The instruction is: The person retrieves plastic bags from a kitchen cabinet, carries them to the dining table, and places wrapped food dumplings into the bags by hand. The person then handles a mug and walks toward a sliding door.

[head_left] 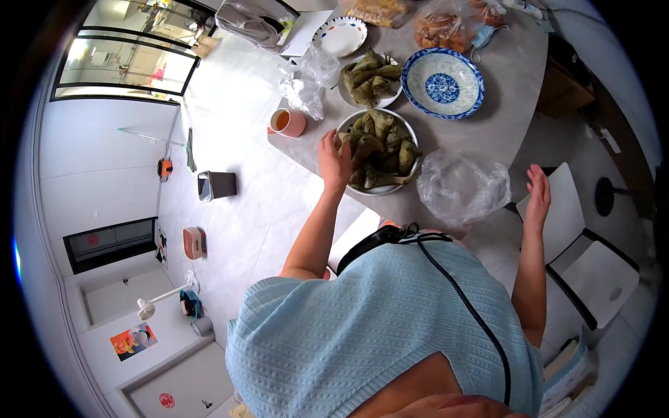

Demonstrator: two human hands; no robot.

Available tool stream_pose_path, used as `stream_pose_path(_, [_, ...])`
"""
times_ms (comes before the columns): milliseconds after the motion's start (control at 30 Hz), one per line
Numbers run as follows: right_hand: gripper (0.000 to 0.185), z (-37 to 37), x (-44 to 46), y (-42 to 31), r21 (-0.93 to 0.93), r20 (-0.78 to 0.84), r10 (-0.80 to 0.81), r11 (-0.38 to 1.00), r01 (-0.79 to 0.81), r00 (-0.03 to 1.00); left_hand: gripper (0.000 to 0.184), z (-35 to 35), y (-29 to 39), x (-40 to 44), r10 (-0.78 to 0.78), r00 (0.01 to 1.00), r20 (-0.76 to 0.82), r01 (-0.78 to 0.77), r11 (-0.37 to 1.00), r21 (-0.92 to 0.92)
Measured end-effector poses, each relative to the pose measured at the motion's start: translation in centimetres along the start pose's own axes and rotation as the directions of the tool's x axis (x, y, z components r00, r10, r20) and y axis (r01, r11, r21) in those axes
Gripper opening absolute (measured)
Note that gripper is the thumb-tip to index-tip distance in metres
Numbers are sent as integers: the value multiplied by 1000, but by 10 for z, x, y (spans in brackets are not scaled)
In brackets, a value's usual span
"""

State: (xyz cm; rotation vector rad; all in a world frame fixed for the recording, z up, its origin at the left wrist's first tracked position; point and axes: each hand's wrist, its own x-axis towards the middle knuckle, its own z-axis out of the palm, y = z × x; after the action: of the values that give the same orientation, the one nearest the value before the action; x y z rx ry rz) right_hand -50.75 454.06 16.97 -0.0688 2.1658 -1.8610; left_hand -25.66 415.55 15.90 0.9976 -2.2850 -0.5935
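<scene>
Along the near edge of the gray counter (505, 90), a white bowl (380, 191) holds leaf-wrapped parcels (373, 146). The left hand (334, 161) is at its left rim, fingers bent; whether that grip holds anything cannot be told. Right of a crumpled clear bag (463, 187), the right hand (537, 196) is spread, nothing in its grip, near a white chair (596, 275). Farther back stand a pink mug (297, 125) at left, a blue-and-white bowl (442, 87) at right, then a patterned plate (340, 38). Left of the counter, pale floor (254, 171) carries a dark bin (223, 184); glazed panels (125, 66) lie beyond.
</scene>
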Motion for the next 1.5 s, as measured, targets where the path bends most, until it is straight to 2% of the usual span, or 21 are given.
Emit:
stream_pose_path(67, [43, 2, 4, 8, -15, 21, -8, 1000, 9, 1000, 38, 1, -13, -4, -41, 999, -36, 41, 999, 25])
stream_pose_path(133, [42, 6, 5, 23, -30, 45, -19, 999, 20, 999, 39, 6, -40, -12, -184, 980, -75, 183, 983, -19])
stream_pose_path(200, [41, 8, 3, 40, -37, 63, 43, 998, -41, 997, 40, 11, -69, -19, -239, 970, -54, 236, 970, -61])
stream_pose_path(267, [41, 6, 2, 57, -53, 77, 51, 997, -47, 996, 44, 7, -77, -24, -510, 854, 104, 520, 828, -212])
stream_pose_path(333, [43, 3, 2, 72, -47, 84, 65, 997, -62, 994, 48, 4, -77, -34, -518, 842, 148, 539, 801, -262])
stream_pose_path(400, [43, 0, -1, 78, -67, 74, 109, 992, -104, 991, 49, 4, -83, -42, -635, 599, 487, 800, 449, -397])
stream_pose_path(567, [44, -4, -6, 91, -63, 52, 207, 977, -203, 977, 52, 9, -80, -53, -566, 624, 539, 777, 377, -504])
stream_pose_path(633, [45, -4, -8, 94, -117, 34, 206, 973, -201, 978, 51, 9, -80, -53, -569, 597, 565, 792, 307, -528])
stream_pose_path(767, [46, -2, -14, 93, -107, 64, 224, 970, -217, 972, 52, 7, -75, -53, -597, 561, 573, 808, 243, -537])
stream_pose_path(833, [45, -2, -18, 92, -86, 15, 270, 960, -268, 963, 49, 8, -76, -52, -615, 512, 599, 834, 188, -519])
stream_pose_path(933, [45, -4, -21, 98, -70, 20, 289, 955, -287, 957, 48, 12, -81, -53, -648, 518, 558, 837, 250, -487])
stream_pose_path(967, [45, -5, -21, 99, -71, 27, 290, 955, -288, 957, 45, 13, -85, -56, -624, 593, 509, 798, 373, -473])
stream_pose_path(1000, [45, -7, -21, 100, -90, 29, 296, 952, -293, 955, 38, 22, -87, -56, -616, 761, 201, 648, 710, -276])
stream_pose_path(1033, [46, -7, -21, 100, -109, 31, 302, 949, -297, 953, 35, 23, -79, -57, -481, 876, -26, 467, 861, -199])
stream_pose_path(1067, [46, -6, -23, 98, -111, 38, 304, 948, -299, 952, 33, 19, -67, -55, -287, 930, -230, 279, 958, -68])
stream_pose_path(1100, [44, -4, -23, 95, -126, 29, 291, 950, -285, 956, 33, 12, -56, -52, -289, 928, -234, 282, 957, -66])
stream_pose_path(1167, [42, -4, -24, 94, -144, 22, 278, 951, -272, 960, 30, -3, -29, -46, -126, 990, -58, 131, 988, 83])
stream_pose_path(1200, [42, -5, -23, 94, -161, 36, 277, 950, -268, 960, 30, -5, -23, -46, -130, 990, -60, 134, 987, 84])
stream_pose_path(1267, [43, -6, -23, 94, -178, 51, 275, 948, -262, 960, 29, -3, -13, -46, -241, 956, 169, 213, 963, 166])
stream_pose_path(1400, [43, -6, -22, 99, -149, 55, 270, 954, -260, 961, 35, 6, -5, -53, -187, 966, 176, 137, 956, 260])
stream_pose_path(1500, [44, -6, -23, 99, -135, 57, 272, 955, -263, 961, 35, 9, -6, -52, -116, 980, 159, 73, 965, 250])
